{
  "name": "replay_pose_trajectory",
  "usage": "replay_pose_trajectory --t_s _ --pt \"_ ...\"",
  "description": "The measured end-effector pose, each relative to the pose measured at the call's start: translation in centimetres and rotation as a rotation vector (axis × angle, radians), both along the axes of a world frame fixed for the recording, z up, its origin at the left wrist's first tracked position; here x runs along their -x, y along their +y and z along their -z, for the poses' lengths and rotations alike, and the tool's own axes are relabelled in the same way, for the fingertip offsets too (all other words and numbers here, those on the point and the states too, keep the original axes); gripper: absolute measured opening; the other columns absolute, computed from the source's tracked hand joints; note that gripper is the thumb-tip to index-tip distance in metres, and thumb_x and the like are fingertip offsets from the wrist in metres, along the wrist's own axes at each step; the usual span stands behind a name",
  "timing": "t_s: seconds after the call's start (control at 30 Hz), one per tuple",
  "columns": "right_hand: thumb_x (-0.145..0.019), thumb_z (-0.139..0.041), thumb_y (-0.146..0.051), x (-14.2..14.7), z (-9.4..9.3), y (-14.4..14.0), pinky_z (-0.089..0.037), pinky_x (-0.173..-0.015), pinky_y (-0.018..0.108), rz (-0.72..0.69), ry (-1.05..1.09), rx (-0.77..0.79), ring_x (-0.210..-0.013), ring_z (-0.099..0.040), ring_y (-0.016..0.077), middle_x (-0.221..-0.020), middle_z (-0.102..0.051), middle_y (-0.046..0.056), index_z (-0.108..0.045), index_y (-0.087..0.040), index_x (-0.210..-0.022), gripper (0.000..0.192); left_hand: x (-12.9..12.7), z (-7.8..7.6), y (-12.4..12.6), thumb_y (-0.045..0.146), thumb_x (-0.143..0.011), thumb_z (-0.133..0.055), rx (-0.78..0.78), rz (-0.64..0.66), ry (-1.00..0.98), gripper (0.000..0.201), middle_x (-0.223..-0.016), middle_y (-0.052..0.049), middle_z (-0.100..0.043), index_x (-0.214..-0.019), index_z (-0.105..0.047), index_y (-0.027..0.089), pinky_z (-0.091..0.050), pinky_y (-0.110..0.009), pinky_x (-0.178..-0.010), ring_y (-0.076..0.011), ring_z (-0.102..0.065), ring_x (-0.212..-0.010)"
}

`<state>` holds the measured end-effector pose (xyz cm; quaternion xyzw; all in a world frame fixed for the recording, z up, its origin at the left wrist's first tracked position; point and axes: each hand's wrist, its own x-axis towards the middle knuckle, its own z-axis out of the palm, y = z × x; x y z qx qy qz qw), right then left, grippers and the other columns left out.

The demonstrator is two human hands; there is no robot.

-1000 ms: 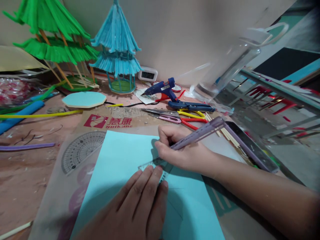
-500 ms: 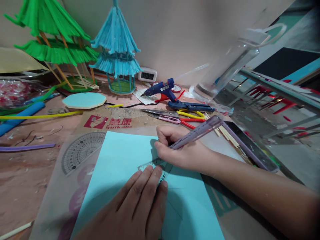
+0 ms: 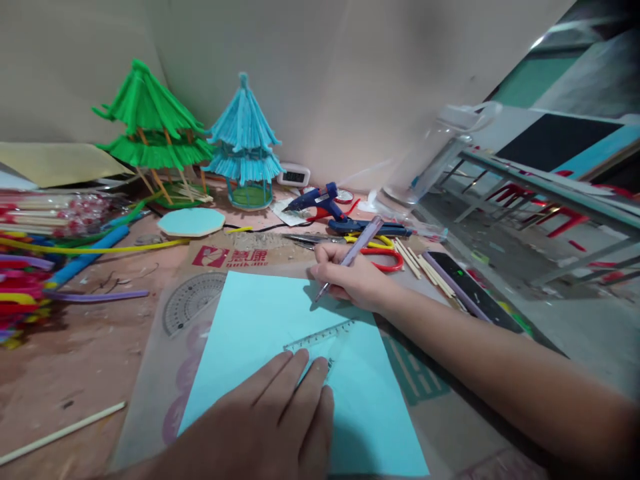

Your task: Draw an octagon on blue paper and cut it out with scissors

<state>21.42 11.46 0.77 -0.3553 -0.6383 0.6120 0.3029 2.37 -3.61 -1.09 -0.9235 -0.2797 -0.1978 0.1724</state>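
Observation:
A sheet of light blue paper [image 3: 260,320] lies on a printed plastic bag [image 3: 150,380]. My left hand [image 3: 280,413] is laid flat with fingers stretched, pressing a clear set square [image 3: 320,335] onto the paper; part of the set square is under the fingers. In my right hand [image 3: 350,273] a purple pen [image 3: 361,241] is gripped, its tip pointing down at the paper above the set square's scale. Whether the tip touches the paper I cannot tell. A clear protractor [image 3: 193,303] rests just left of the sheet.
Behind stand a green model pavilion [image 3: 155,127] and a blue one [image 3: 243,133]. A glue gun [image 3: 320,200], scissors [image 3: 383,259] and wooden sticks [image 3: 430,270] lie beyond my right hand, with a phone [image 3: 473,290] at the right edge. Pipe cleaners [image 3: 25,287] are piled left.
My right hand has lifted the pen away from the set square's edge, up the sheet, baring the scale. My left hand stays on the set square. The camera view has shifted.

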Motion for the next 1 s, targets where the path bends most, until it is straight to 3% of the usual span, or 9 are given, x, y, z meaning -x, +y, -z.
replay_pose_trajectory --t_s 0.13,0.2,0.3,0.4,0.53,0.7,1.0 --pt "-0.085 -0.069 -0.042 -0.5 -0.3 -0.6 -0.021 -0.036 0.016 0.030 -0.030 -0.066 -0.035 -0.033 0.0054 -0.044 -0.046 -0.011 -0.043 -0.022 -0.071 0.035 -0.2 -1.6 -0.4 0.026 -0.091 -0.059 0.142 0.015 0.025 0.009 -0.094 -0.002 -0.072 -0.092 -0.066 0.022 -0.050 -0.034 -0.074 -0.0208 -0.064 -0.082" --pt "-0.088 -0.066 -0.046 -1.1 -0.9 -1.8 -0.025 -0.038 0.017 0.076 -0.061 -0.119 -0.037 -0.037 0.0065 -0.046 -0.050 -0.010 -0.046 -0.021 -0.075 0.034 0.4 -2.7 0.3 0.020 -0.089 -0.057 0.186 0.107 -0.008 0.011 -0.078 0.000 -0.066 -0.080 -0.062 0.023 -0.048 -0.033 -0.062 -0.0195 -0.059 -0.069" --pt "-0.090 -0.066 -0.043 -2.5 -1.9 -4.7 -0.037 -0.047 0.019 0.138 -0.125 -0.204 -0.050 -0.051 0.0091 -0.060 -0.063 -0.003 -0.056 -0.018 -0.085 0.027 2.1 -4.3 2.8 0.017 -0.096 -0.044 0.362 -0.171 -0.050 0.026 -0.087 -0.004 -0.069 -0.087 -0.067 0.022 -0.050 -0.037 -0.081 -0.0216 -0.065 -0.083" --pt "-0.093 -0.064 -0.039 -4.0 -2.6 -7.4 -0.049 -0.062 0.026 0.113 -0.205 -0.276 -0.068 -0.063 0.0144 -0.080 -0.075 0.006 -0.064 -0.016 -0.099 0.024 4.4 -5.1 6.0 0.028 -0.100 -0.040 0.381 -0.301 -0.064 0.032 -0.117 -0.012 -0.070 -0.112 -0.068 0.017 -0.048 -0.047 -0.096 -0.0302 -0.064 -0.109" --pt "-0.099 -0.054 -0.036 -5.1 -2.5 -9.5 -0.054 -0.079 0.039 0.061 -0.442 -0.519 -0.083 -0.069 0.0209 -0.094 -0.077 0.010 -0.069 -0.018 -0.102 0.023 6.0 -4.9 8.4 0.038 -0.102 -0.047 0.411 -0.378 -0.056 0.036 -0.125 -0.014 -0.067 -0.122 -0.063 0.014 -0.049 -0.049 -0.098 -0.0301 -0.062 -0.116" --pt "-0.095 -0.064 -0.028 -4.6 -1.8 -10.8 -0.051 -0.093 0.044 -0.092 -0.477 -0.787 -0.105 -0.067 0.0246 -0.114 -0.075 0.011 -0.065 -0.021 -0.103 0.011 5.5 -4.6 8.4 0.043 -0.097 -0.060 0.426 -0.375 -0.022 0.036 -0.124 -0.010 -0.064 -0.122 -0.062 0.017 -0.049 -0.051 -0.099 -0.0270 -0.061 -0.116" --pt "-0.094 -0.066 -0.029 -4.5 0.1 -10.8 -0.051 -0.091 0.042 -0.182 -0.465 -1.031 -0.107 -0.063 0.0259 -0.123 -0.070 0.013 -0.057 -0.020 -0.105 0.017 5.3 -2.8 9.4 0.041 -0.095 -0.064 0.383 -0.423 -0.006 0.036 -0.129 -0.010 -0.062 -0.125 -0.061 0.019 -0.049 -0.053 -0.100 -0.0276 -0.060 -0.117"
